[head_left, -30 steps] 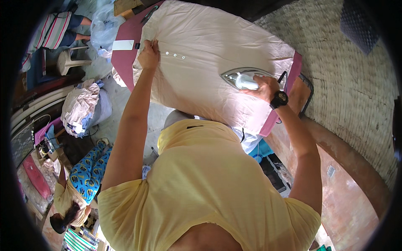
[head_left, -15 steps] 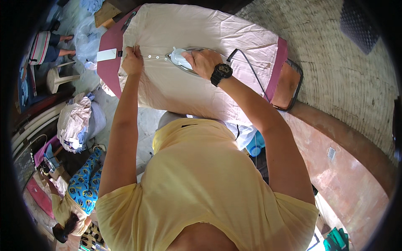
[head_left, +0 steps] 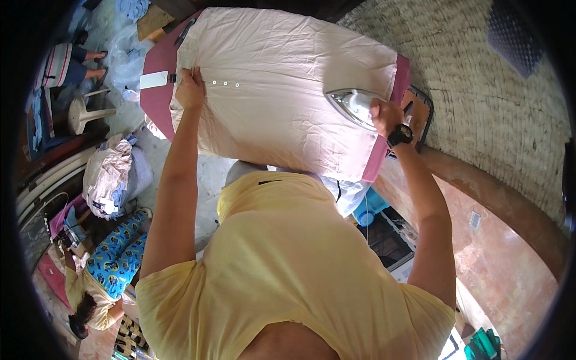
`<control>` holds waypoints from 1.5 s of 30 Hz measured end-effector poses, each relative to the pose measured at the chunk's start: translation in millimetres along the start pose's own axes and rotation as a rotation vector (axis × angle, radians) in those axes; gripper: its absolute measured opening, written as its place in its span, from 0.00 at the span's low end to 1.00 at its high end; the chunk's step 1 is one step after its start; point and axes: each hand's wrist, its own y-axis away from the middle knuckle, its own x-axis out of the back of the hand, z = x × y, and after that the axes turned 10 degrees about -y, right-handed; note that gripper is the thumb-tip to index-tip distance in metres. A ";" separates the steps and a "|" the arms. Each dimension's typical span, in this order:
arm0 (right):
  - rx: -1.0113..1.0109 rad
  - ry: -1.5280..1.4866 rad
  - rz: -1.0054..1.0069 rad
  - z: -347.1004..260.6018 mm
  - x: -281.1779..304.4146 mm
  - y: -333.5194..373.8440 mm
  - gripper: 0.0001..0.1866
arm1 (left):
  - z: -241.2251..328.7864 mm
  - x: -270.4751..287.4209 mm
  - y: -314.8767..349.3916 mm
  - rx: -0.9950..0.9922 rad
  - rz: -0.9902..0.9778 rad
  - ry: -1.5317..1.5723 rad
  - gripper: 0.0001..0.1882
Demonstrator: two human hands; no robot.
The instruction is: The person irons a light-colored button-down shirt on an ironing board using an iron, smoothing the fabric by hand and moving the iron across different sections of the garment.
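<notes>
Pale-pink buttoned cloth garment (head_left: 270, 120) spanned the maroon padded surface (head_left: 157, 102); left hand (head_left: 189, 90) pinched it near the left edge, right hand (head_left: 387, 116) grasped the silver-white pointed iron (head_left: 353, 107) near the right. Slackened cloth might crease.

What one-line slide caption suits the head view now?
Left hand pinches a pale garment spread over an ironing board; right hand holds an iron near its right end.

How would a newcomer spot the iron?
Find the maroon ironing board draped with pale cloth. Near its right end, the person's right fingers hold the iron: unlike the flat cloth around it, it has a shiny pointed rim and white body.
</notes>
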 end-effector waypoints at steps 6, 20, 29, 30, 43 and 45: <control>-0.076 0.017 0.047 -12.1 -9.6 -7.4 0.24 | -2.1 4.5 0.7 0.005 -0.004 -0.018 0.18; 0.215 -0.257 -0.044 -121.3 -26.4 -71.1 0.35 | -0.5 3.9 -0.3 0.004 0.015 -0.008 0.18; 0.265 -0.189 0.017 -189.8 -60.8 -124.7 0.34 | 4.5 10.4 1.5 0.195 0.043 0.193 0.18; 0.282 -0.186 0.016 -198.4 -60.2 -131.3 0.34 | 3.4 10.9 -0.1 0.141 0.110 0.188 0.17; 0.526 -0.143 -0.030 -235.2 -69.0 -200.9 0.34 | -17.5 24.1 -30.0 0.404 -0.239 0.555 0.13; 0.516 -0.129 -0.087 -240.7 -73.9 -210.4 0.36 | -19.7 24.6 -32.2 0.437 -0.290 0.579 0.11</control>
